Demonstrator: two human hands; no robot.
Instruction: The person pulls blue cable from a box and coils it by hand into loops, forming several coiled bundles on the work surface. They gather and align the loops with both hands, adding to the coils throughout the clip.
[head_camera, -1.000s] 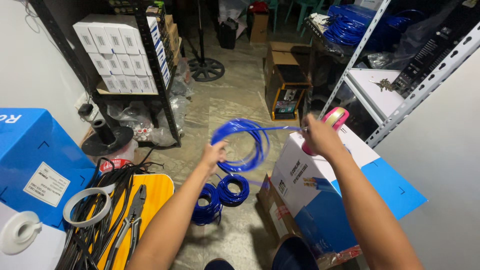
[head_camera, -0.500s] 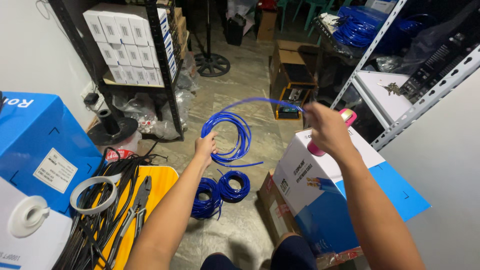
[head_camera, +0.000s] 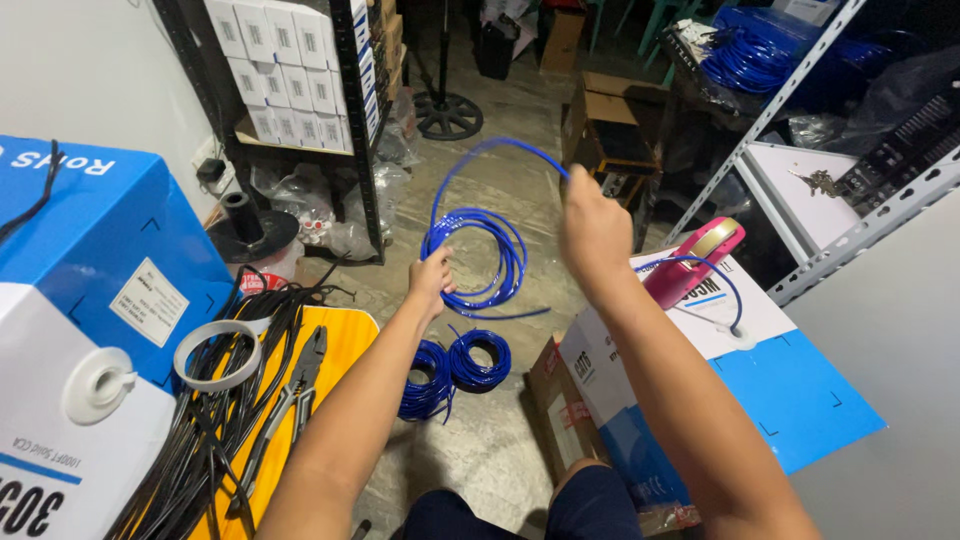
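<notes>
**Another loop goes onto the blue coil**

Since the earlier frames the right hand (head_camera: 592, 228) has swung from the right of the picture toward the centre and risen, so the free run of blue round-jacketed cable (head_camera: 497, 150) now arches over the top of the coil instead of stretching sideways to the box. The coil itself has shifted a little lower, toward mid-frame. By the look of it, one more turn is being laid on, so the winding is under way, not finished.

At far left stand a blue-and-white cardboard cable box (head_camera: 90, 330) and a yellow stool top (head_camera: 345, 335) carrying black cables, a white tape ring (head_camera: 214, 352) and grey pliers (head_camera: 290, 395). Left of centre, the left hand (head_camera: 432, 278) is closed on the rim of the hanging coil of blue cable (head_camera: 478, 255). On the concrete floor (head_camera: 480, 450) below lie two small finished blue cable coils (head_camera: 455, 365). The right hand is clenched around the cable's free run. At right, a second blue-and-white box (head_camera: 760, 370) feeds cable from a hole in its top, with a pink tool (head_camera: 692, 262) lying on it. Metal shelving lines the upper left and upper right.
</notes>
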